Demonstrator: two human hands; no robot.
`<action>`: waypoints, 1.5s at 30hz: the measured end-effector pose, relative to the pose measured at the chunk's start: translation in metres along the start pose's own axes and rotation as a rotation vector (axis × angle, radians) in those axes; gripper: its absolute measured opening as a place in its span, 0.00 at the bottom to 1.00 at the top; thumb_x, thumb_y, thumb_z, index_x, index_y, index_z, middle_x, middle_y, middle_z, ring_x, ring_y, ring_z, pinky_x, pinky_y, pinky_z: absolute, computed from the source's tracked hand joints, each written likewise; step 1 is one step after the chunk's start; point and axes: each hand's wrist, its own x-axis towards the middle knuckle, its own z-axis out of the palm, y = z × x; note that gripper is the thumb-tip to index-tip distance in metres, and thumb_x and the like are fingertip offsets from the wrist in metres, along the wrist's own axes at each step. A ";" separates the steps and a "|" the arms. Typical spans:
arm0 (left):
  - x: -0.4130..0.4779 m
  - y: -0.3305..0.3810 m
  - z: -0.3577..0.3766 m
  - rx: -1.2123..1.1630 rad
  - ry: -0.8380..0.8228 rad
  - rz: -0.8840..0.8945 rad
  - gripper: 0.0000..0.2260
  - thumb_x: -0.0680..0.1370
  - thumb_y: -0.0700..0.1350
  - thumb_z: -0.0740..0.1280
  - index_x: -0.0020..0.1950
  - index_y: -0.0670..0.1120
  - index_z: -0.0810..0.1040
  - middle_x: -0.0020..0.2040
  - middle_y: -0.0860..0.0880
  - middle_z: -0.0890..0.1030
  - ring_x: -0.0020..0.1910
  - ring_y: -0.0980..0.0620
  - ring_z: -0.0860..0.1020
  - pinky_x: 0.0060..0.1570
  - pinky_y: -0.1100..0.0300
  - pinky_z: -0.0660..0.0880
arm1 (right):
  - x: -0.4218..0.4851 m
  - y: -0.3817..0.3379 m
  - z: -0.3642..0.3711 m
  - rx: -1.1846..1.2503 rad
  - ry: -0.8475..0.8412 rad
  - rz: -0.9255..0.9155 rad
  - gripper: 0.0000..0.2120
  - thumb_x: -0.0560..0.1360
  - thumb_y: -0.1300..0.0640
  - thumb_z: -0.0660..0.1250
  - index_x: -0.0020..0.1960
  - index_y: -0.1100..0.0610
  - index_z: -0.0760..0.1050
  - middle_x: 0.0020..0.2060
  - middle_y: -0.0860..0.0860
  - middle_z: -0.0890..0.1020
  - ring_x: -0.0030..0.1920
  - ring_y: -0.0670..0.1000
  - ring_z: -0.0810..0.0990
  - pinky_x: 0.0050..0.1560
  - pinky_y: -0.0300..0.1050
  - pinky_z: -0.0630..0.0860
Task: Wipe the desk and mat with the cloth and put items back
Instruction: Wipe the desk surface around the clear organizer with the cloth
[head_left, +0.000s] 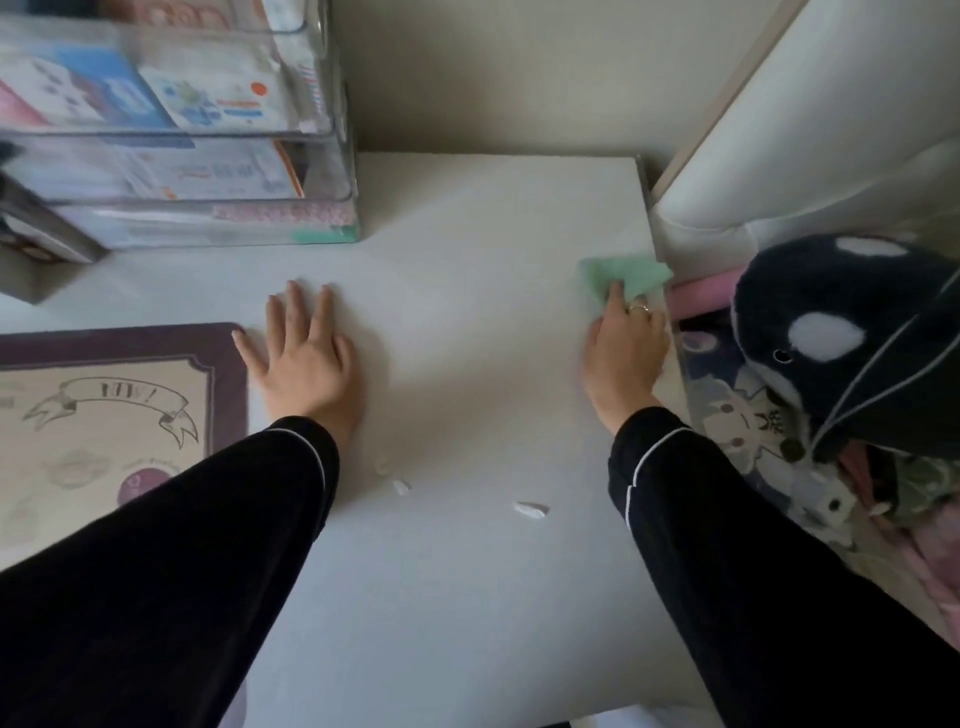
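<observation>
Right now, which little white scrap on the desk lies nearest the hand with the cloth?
The rightmost scrap, lying alone nearer the right hand gripping the green cloth; the other two scraps sit together by the left sleeve.

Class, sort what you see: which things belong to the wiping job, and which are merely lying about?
Job: green cloth, right hand, left hand, white desk, printed mat.
Lying about: plush orca, clear stacked trays.
</observation>
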 end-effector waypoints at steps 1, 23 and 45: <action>0.001 0.000 0.001 -0.003 -0.003 0.002 0.25 0.80 0.47 0.49 0.78 0.54 0.52 0.79 0.48 0.49 0.77 0.48 0.46 0.72 0.39 0.38 | -0.009 -0.021 0.001 0.012 -0.029 -0.055 0.25 0.80 0.57 0.55 0.76 0.57 0.58 0.65 0.60 0.73 0.61 0.61 0.70 0.57 0.55 0.67; -0.002 -0.009 0.005 -0.383 0.244 0.042 0.32 0.75 0.55 0.51 0.77 0.42 0.55 0.77 0.47 0.59 0.74 0.50 0.57 0.73 0.44 0.47 | -0.032 -0.157 0.007 0.040 -0.131 -1.291 0.11 0.72 0.59 0.65 0.52 0.61 0.81 0.48 0.57 0.82 0.49 0.60 0.78 0.46 0.50 0.74; -0.127 -0.086 -0.030 -0.189 -0.191 0.126 0.59 0.66 0.69 0.68 0.75 0.46 0.29 0.76 0.45 0.33 0.74 0.47 0.30 0.72 0.46 0.33 | -0.021 -0.197 0.004 0.061 -0.122 -0.227 0.28 0.78 0.62 0.55 0.77 0.54 0.55 0.66 0.59 0.71 0.64 0.60 0.69 0.59 0.53 0.66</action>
